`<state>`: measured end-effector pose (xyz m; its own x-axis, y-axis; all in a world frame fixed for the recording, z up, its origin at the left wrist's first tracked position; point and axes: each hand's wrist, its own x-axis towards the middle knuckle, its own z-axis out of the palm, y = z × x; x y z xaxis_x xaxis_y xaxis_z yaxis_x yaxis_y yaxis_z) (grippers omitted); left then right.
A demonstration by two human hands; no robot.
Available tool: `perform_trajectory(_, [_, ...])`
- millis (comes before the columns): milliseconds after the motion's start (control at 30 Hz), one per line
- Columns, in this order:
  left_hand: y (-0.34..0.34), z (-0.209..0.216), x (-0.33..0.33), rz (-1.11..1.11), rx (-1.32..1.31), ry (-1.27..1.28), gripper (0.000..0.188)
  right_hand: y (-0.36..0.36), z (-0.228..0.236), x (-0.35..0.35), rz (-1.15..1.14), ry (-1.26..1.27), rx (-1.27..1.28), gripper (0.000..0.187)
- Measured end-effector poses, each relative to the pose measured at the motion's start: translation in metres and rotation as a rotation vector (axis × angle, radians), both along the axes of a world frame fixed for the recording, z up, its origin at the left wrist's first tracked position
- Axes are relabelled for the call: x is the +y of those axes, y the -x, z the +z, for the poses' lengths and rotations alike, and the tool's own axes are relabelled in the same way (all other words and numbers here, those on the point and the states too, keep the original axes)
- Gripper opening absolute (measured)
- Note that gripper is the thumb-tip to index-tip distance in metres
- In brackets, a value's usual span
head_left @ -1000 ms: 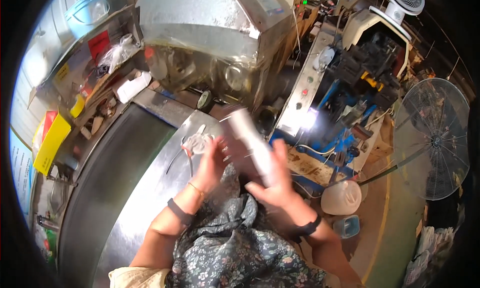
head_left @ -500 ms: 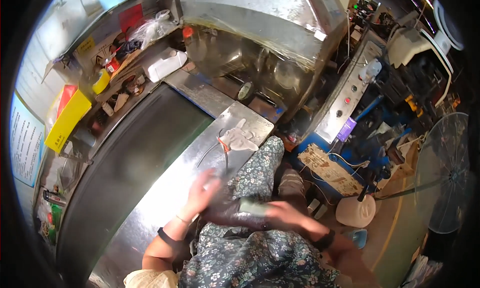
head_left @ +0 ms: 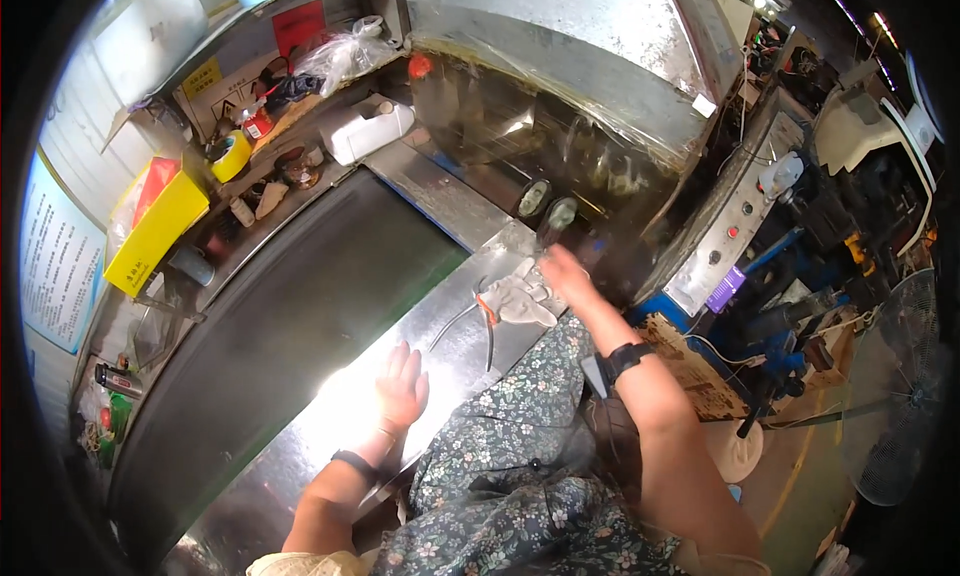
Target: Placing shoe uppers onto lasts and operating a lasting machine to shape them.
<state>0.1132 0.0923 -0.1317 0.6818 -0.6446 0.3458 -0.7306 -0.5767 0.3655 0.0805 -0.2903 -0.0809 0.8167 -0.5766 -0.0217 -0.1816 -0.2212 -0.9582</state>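
My left hand point(head_left: 402, 386) lies flat on the shiny metal tabletop point(head_left: 345, 416), fingers stretched out and holding nothing. Further along, my right hand point(head_left: 565, 276) reaches to the far right corner of that tabletop, beside a pale work glove point(head_left: 515, 301). Its fingertips are blurred and partly hidden, so whether they grip anything does not show. Partly under the glove is a pair of pliers point(head_left: 489, 341) with long dark handles and an orange part near the joint. A flat grey-blue thing point(head_left: 596, 376) shows beside my right wristband; its kind is unclear.
A dark conveyor belt point(head_left: 290, 306) runs along the tabletop's left side. Beyond it, a shelf holds a yellow box point(head_left: 158, 226), a tape roll point(head_left: 231, 156) and a white jug point(head_left: 368, 128). To the right stand a button panel point(head_left: 735, 216) and a fan point(head_left: 895, 386).
My right hand has moved from my lap, where it held a pale greenish blurred thing, up to the glove. My left hand has settled flat on the tabletop. The view has shifted slightly.
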Motion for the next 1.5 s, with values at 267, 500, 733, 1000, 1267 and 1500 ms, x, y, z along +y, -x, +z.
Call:
perform_trajectory(267, [0.0, -0.022, 0.001, 0.013, -0.043, 0.09, 0.042, 0.155, -0.02, 0.14, 0.643, 0.523, -0.206, 0.023])
perform_trajectory(500, [0.005, -0.007, 0.019, -0.014, 0.05, 0.081, 0.044, 0.185, -0.032, 0.159, 0.585, 0.729, -0.258, 0.024])
perform_trajectory(733, [0.036, 0.004, 0.134, 0.46, 0.246, 0.155, 0.051, 0.191, -0.034, 0.16, 0.595, 0.739, -0.285, 0.024])
perform_trajectory(1000, [0.083, -0.006, 0.175, 0.573, -0.015, -0.132, 0.038, 0.188, -0.035, 0.166, 0.555, 0.731, -0.323, 0.025])
perform_trajectory(1267, [0.08, -0.002, 0.169, 0.611, -0.088, -0.14, 0.037, 0.191, -0.034, 0.166, 0.532, 0.735, -0.31, 0.024])
perform_trajectory(1500, [0.081, -0.008, 0.169, 0.635, -0.09, -0.142, 0.038, 0.192, -0.034, 0.165, 0.547, 0.723, -0.324, 0.024])
